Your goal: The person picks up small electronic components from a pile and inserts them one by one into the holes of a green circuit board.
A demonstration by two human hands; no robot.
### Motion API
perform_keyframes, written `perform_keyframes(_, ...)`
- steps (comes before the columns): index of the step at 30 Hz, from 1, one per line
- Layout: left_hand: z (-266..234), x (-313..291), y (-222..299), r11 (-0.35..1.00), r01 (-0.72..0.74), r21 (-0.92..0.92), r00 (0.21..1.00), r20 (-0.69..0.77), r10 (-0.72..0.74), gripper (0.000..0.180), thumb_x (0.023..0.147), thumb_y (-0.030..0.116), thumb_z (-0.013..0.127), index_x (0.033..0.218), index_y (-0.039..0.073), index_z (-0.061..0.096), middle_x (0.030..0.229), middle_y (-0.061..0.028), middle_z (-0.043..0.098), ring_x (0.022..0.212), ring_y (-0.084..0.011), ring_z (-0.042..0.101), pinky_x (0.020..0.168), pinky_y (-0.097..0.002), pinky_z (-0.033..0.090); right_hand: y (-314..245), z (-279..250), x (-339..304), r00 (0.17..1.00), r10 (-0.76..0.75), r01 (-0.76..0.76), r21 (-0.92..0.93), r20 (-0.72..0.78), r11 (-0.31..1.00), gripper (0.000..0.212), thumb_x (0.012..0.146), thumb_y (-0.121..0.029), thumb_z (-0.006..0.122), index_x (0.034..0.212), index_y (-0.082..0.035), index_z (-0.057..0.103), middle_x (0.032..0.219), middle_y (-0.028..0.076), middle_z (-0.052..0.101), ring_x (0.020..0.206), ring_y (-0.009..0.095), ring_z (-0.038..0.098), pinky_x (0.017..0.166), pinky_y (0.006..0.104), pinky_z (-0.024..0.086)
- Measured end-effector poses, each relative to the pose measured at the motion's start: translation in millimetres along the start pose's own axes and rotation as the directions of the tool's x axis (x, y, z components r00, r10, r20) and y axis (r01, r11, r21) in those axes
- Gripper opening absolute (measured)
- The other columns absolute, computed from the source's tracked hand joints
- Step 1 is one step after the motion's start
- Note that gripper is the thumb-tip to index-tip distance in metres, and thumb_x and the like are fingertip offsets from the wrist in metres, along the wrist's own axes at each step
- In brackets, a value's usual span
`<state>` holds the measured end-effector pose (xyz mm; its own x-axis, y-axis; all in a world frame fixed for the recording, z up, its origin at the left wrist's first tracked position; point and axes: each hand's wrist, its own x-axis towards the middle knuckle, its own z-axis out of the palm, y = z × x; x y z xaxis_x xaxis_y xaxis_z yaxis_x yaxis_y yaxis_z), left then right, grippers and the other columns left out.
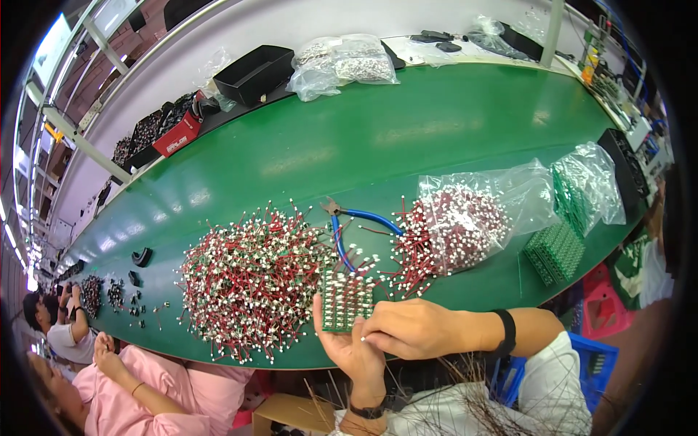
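Observation:
My left hand [350, 353] holds a green circuit board panel [347, 301] by its near edge, the thumb along its left side. Rows of small white parts cover the panel. At its near right corner, my right hand [408, 328] is closed in a pinch; a tiny white bit shows at the fingertips, too small to name. Left of the panel lies a large heap of small boards with red wires and white connectors [247, 280]. Just beyond the panel rest blue-handled cutting pliers [371, 216], jaws pointing away.
To the right, a clear plastic bag [527, 196] spills red wires with white connectors [465, 225]. Green board panels [556, 251] are stacked near the right edge. Black bins [254, 73] and filled bags [345, 59] line the far side. A co-worker in pink [156, 381] sits at left.

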<state>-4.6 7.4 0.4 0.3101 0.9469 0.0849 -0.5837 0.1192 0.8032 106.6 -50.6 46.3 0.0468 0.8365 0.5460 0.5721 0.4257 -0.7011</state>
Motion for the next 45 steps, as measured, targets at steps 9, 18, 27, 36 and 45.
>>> perform_keyframes(9, -5.8, -5.3, -6.6, 0.994, -0.103, 0.027, 0.977, 0.192, 0.096, 0.068, 0.093, 0.001, 0.059, 0.149, 0.000, 0.020, 0.134, -0.0166, 0.050, 0.115, -0.0231, 0.056, 0.099, -0.0368, 0.047, -6.7, -0.2, 4.0, 0.991, 0.134, -0.131, 0.093, -0.024, 0.987, 0.013, 0.087, -0.008, 0.063, 0.096, 0.000, 0.058, 0.082, 0.014, 0.056, 0.071, 0.033, 0.061, 0.061, 0.0403, 0.051)
perform_keyframes(18, -6.3, -4.7, -5.9, 0.997, -0.041, 0.059, 0.988, 0.154, 0.032, 0.066, 0.094, 0.003, 0.059, 0.148, -0.001, 0.021, 0.133, -0.0178, 0.051, 0.114, -0.0233, 0.057, 0.100, -0.0373, 0.047, -2.9, -8.8, 8.1, 0.973, 0.228, -0.222, 0.182, -0.016, 0.958, 0.009, 0.083, -0.006, 0.068, 0.091, -0.001, 0.067, 0.074, 0.011, 0.058, 0.064, 0.025, 0.060, 0.055, 0.0335, 0.047)
perform_keyframes(27, -5.3, -10.3, -6.5, 0.987, -0.059, 0.147, 0.985, 0.167, 0.034, 0.065, 0.095, 0.007, 0.059, 0.147, -0.005, 0.021, 0.135, -0.0194, 0.049, 0.116, -0.0254, 0.055, 0.101, -0.0381, 0.045, -2.6, -4.5, 6.7, 0.977, 0.108, -0.110, -0.002, -0.185, 0.994, 0.009, 0.078, -0.006, 0.070, 0.086, -0.003, 0.069, 0.075, 0.009, 0.059, 0.063, 0.022, 0.060, 0.054, 0.0323, 0.048)
perform_keyframes(36, -7.5, -13.2, -8.6, 0.960, -0.101, 0.262, 0.971, 0.235, 0.038, 0.065, 0.095, 0.008, 0.060, 0.146, -0.006, 0.021, 0.146, -0.0251, 0.037, 0.126, -0.0291, 0.049, 0.105, -0.0416, 0.042, -11.2, -1.8, 3.5, 0.980, 0.024, -0.059, -0.179, -0.195, 0.982, 0.008, 0.080, -0.007, 0.067, 0.085, -0.004, 0.062, 0.074, 0.007, 0.049, 0.056, 0.021, 0.056, 0.046, 0.0330, 0.048)
perform_keyframes(45, -1.8, -15.8, -4.1, 0.935, -0.123, 0.333, 0.973, 0.225, 0.048, 0.065, 0.094, 0.009, 0.061, 0.145, -0.007, 0.023, 0.149, -0.0259, 0.034, 0.129, -0.0320, 0.046, 0.106, -0.0419, 0.042, -6.6, -1.3, 0.2, 0.977, -0.076, 0.013, -0.297, -0.199, 0.955, 0.014, 0.075, -0.010, 0.072, 0.088, -0.007, 0.069, 0.071, 0.002, 0.051, 0.048, 0.014, 0.053, 0.040, 0.0285, 0.044)
